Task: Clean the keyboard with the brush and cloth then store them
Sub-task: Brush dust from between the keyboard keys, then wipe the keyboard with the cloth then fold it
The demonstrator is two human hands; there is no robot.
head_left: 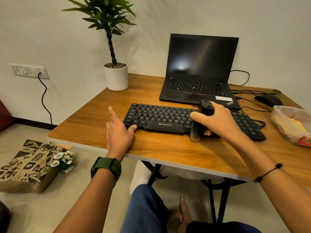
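Note:
A black Zebronics keyboard [159,117] lies on the wooden table [168,148], in front of a laptop. My right hand [217,121] grips a black brush [201,120] upright over the keyboard's right part; its bristles point down at the front edge of the keys. My left hand [118,130] rests at the keyboard's left front corner, thumb touching the edge and fingers straight. A clear plastic bag [292,125] at the right edge of the table holds something yellow, possibly the cloth; I cannot tell.
An open black laptop [200,73] stands behind the keyboard. A black mouse [269,100] and cables lie to the right. A potted plant [116,76] stands at the back left corner. On the floor to the left are a paper bag [28,165] and small flowers [64,159].

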